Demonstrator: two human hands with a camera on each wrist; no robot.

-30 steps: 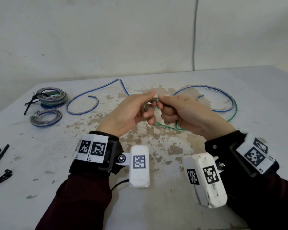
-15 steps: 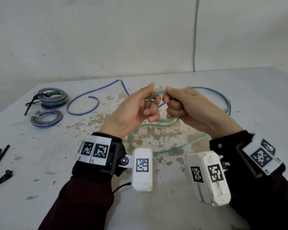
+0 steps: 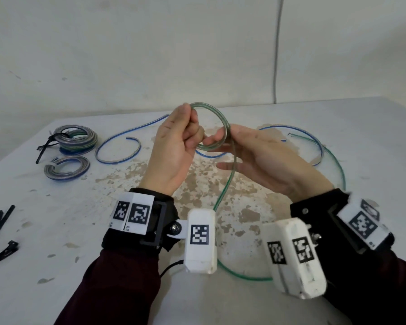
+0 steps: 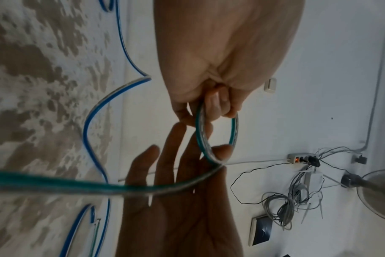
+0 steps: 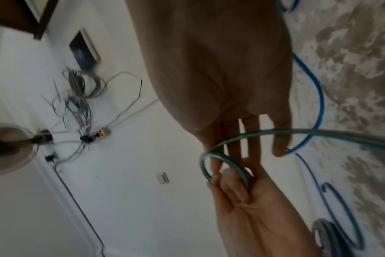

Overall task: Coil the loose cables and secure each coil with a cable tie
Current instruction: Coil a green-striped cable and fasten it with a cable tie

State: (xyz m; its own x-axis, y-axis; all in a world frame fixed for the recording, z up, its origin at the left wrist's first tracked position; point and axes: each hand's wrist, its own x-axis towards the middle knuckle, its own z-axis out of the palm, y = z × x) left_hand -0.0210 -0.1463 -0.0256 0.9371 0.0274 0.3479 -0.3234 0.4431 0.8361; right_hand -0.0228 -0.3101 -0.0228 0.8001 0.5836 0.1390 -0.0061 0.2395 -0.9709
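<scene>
A green-striped clear cable forms one small loop [image 3: 222, 120] held up above the table. My left hand [image 3: 188, 127] pinches the loop's top left between thumb and curled fingers. My right hand [image 3: 223, 146] lies beside it with its fingers straight. Its thumb tip touches the loop, and the cable's tail [image 3: 227, 184] hangs down across its fingers. The tail goes under my wrists, then curves round on the table at the right [image 3: 342, 172]. The left wrist view shows the loop [image 4: 200, 132] below my pinching fingers [image 4: 211, 107]. The right wrist view shows the cable [image 5: 242, 137] crossing my straight fingers.
Two tied coils [image 3: 76, 137] [image 3: 66, 167] lie at the table's far left. A loose blue cable [image 3: 117, 158] sprawls behind my hands and loops to the right [image 3: 314, 141]. Black cable ties [image 3: 0, 231] lie by the left edge. The table [image 3: 373, 137] stands against a wall.
Both hands rose with the loop. My right hand let go of the cable and straightened its fingers. The green tail slid toward me across the table.
</scene>
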